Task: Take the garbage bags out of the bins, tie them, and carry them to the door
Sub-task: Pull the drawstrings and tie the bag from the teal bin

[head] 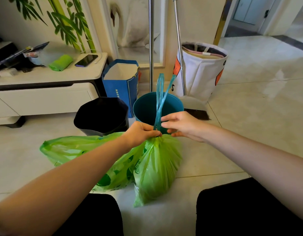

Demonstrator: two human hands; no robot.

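Observation:
A green garbage bag (157,169) stands on the floor between my knees, its mouth gathered tight. My left hand (141,132) pinches the gathered neck. Blue drawstrings (160,99) rise from the neck in two long loops. My right hand (179,125) holds the strings just above the neck with fingers partly spread. A second green bag (75,149) lies slack on the floor to the left, its mouth open. Behind stand an empty teal bin (145,106) and a bin with a black liner (103,114).
A blue paper bag (121,86) stands behind the bins. A broom and dustpan (195,104) lean on the wall beside a white fabric basket (202,72). A low white cabinet (45,92) at left carries a roll of green bags (60,63) and a phone (86,60). Tiled floor stretches right toward a doorway (253,12).

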